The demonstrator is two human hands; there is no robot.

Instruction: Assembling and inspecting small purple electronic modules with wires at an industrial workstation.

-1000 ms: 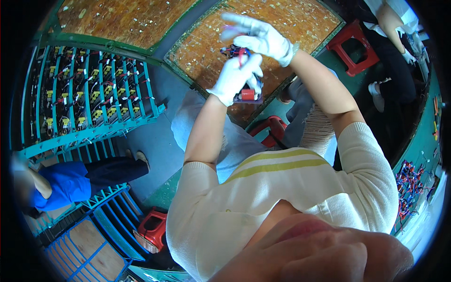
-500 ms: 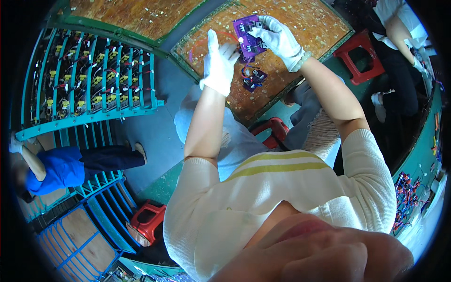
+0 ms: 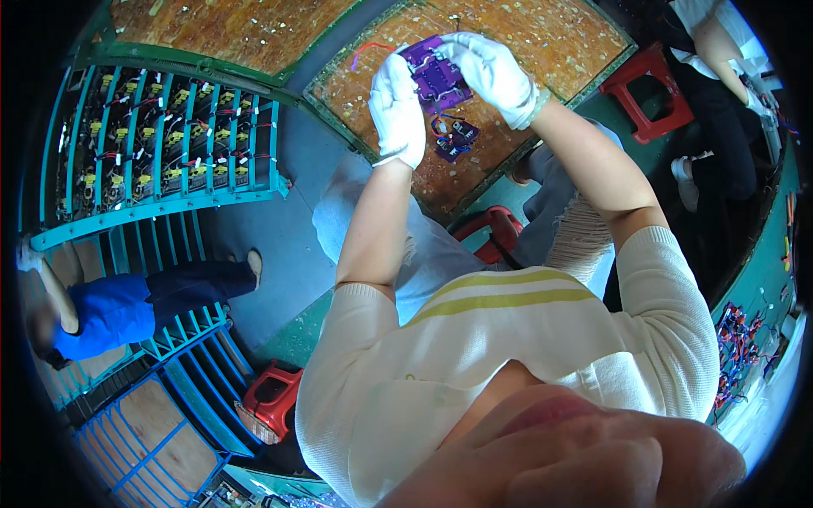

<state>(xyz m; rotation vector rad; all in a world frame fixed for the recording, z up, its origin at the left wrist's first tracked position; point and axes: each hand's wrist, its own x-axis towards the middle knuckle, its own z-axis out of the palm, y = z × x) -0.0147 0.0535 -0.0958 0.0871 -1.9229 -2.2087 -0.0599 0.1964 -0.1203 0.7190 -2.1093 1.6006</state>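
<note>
Above the wooden work board, a purple circuit board [image 3: 437, 78] is held between my two white-gloved hands. My left hand [image 3: 396, 106] is closed at the board's left edge, with its thumb side by the upper corner. My right hand [image 3: 493, 74] grips the board from the upper right, and its fingers cover that corner. A fairly flat face with pale wires across it shows upward. Just below lies a smaller dark circuit board [image 3: 456, 137] with blue and orange wires. A red wire [image 3: 373, 47] reaches out beyond my left hand.
The wooden work board [image 3: 542, 51] has a green rim. Left stands a teal rack [image 3: 161, 199] full of wired boards, with a person in blue [image 3: 106, 309] beside it. Red stools [image 3: 648, 93] stand around, and another person's arm [image 3: 720, 63] shows at upper right.
The purple circuit board has been turned over, so its tall black parts no longer show. My left hand has gone from open fingers to gripping its left edge.
</note>
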